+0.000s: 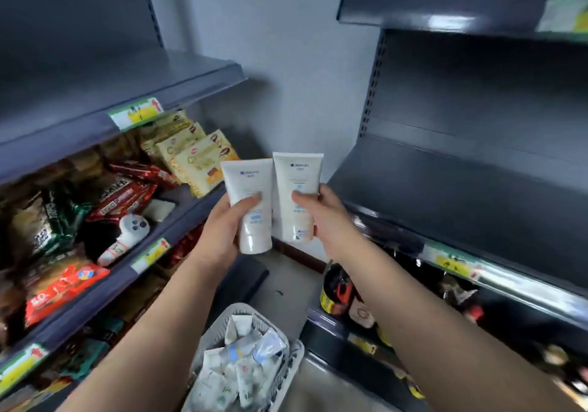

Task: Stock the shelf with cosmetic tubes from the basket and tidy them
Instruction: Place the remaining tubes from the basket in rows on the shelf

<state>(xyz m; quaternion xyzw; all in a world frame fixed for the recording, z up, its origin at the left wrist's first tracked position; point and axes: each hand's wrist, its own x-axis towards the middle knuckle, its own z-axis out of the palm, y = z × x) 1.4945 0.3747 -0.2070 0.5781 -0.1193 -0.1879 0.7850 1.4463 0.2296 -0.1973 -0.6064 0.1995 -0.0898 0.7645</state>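
Basket (288, 360) below; left hand (222, 227), right hand (327, 217) each grip clamped on white tube.

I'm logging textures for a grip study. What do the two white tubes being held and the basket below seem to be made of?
The tube in the left hand and the tube in the right hand look like soft matte plastic: smooth, opaque white, flat crimped top ends, printed labels. The basket looks like rigid grey plastic, judging by its moulded lattice wall, though blur leaves that uncertain.
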